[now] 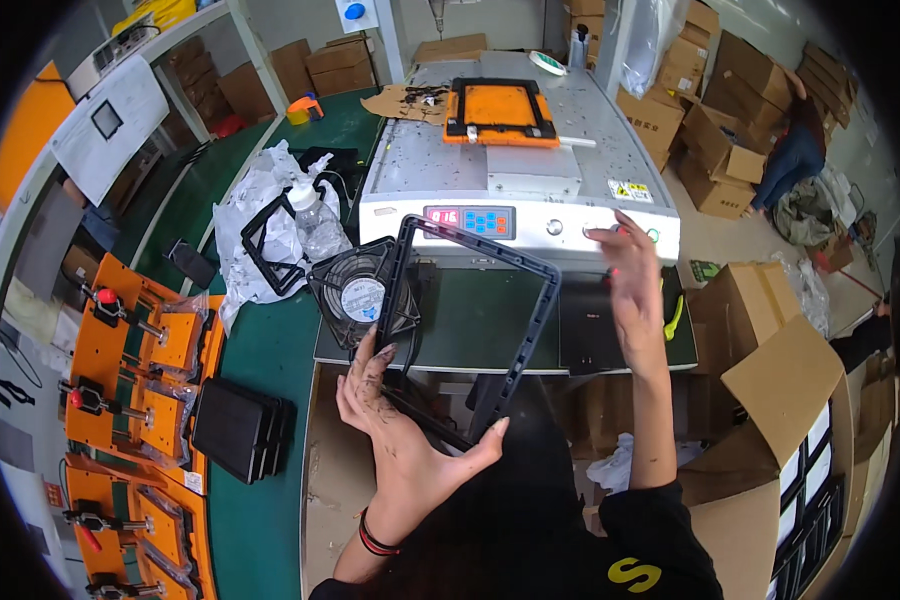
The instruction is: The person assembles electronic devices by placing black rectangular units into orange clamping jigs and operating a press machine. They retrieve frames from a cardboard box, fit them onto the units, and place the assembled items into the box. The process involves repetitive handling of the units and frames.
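And mid-picture, the left hand [402,440] gripped the black frame [480,243]! Right of centre, the right hand [635,295], empty and loosely open, hung by the machine [410,165]'s controls [555,227]: seemingly an operating step, next needing one precise press.

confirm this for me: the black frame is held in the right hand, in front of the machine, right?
Not quite: the head view shows the left hand holding the black frame, not the right hand. It is in front of the machine.
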{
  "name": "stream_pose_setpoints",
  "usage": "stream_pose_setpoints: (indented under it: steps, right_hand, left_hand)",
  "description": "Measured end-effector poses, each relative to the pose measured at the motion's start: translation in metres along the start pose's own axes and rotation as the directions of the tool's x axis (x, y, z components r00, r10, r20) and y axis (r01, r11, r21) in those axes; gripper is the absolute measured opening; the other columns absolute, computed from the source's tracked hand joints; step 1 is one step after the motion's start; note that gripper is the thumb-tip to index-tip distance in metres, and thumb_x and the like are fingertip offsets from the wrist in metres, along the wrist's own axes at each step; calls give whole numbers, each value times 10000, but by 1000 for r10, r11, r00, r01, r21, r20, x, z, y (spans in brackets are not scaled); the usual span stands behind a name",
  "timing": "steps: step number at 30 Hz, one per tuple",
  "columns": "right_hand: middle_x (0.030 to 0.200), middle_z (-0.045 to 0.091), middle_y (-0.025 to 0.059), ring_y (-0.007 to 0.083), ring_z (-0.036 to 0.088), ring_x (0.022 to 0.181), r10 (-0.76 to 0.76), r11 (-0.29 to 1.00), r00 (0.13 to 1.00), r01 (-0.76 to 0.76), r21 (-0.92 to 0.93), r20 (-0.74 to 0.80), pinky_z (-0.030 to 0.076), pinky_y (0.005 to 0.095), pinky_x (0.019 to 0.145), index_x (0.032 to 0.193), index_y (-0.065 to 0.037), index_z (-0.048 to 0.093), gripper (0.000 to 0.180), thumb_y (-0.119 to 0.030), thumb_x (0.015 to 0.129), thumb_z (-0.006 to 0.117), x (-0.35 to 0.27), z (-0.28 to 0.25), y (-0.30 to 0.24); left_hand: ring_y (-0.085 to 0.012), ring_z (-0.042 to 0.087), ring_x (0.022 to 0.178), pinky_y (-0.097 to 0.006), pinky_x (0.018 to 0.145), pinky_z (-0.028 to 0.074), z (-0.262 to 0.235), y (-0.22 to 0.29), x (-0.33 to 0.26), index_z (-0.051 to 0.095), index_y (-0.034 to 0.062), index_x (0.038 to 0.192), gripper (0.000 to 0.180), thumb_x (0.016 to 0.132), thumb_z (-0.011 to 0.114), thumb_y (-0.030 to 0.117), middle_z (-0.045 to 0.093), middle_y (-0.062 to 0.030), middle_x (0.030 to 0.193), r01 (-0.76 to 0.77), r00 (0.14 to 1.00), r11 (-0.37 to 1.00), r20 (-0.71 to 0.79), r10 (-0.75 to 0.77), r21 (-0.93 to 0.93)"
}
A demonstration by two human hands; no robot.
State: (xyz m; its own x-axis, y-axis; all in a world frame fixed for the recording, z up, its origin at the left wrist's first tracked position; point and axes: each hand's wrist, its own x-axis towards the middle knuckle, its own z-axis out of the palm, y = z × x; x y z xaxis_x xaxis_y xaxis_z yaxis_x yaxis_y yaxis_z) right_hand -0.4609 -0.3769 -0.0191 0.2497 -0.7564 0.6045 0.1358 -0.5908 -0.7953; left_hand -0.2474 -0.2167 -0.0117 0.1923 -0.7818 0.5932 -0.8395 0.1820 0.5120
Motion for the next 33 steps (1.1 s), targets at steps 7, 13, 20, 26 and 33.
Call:
stream_pose_setpoints:
  steps: [7,13,20,26,33]
  right_hand:
    - [1434,281,327,456,357,1303,-172,616,889,-239,751,424,212,532,1106,1496,-278,-40,1114,-596,720,693,9,82,-3]
    - [1395,318,339,472,375,1274,-103,198,844,-502,842,527,219,590,1075,1500,-226,-62,1314,-860,546,580,-24,77,9]
    - [1332,362,370,488,362,1266,-92,-56,815,-578,814,572,255,582,1064,1500,-133,-21,1406,-887,482,592,-88,98,48]
    - [1382,342,311,402,287,1339,196,484,872,-483,729,448,237,558,1074,1412,17,290,1013,-757,783,465,-102,58,37]
    - [1363,332,302,455,292,1284,100,235,913,-408,-882,-395,191,554,1077,1413,-22,303,843,-391,768,700,-107,40,36]
  left_hand:
    - [-366,335,1254,-524,1050,168,0,20,-18,165,-88,1311,1135,584,850,451,274,-286,1340,37,972,969,235,22,-244]
    - [-385,285,1348,-453,1130,158,-3,-19,-34,61,-73,1397,1166,693,735,568,226,-298,1426,661,686,288,713,145,-693]
    - [-435,92,1409,-510,1148,56,93,-8,-92,113,19,1473,1410,462,672,828,101,-332,1489,795,561,-593,529,636,-130]
    - [-427,294,1320,-522,1116,182,111,-15,-117,-40,153,1492,1351,515,738,668,264,-285,1439,794,554,-607,461,693,-42]
    - [-453,366,1266,-516,1085,220,85,-37,-118,-144,220,1480,1229,580,645,499,226,-264,1467,885,447,-356,760,472,-299]
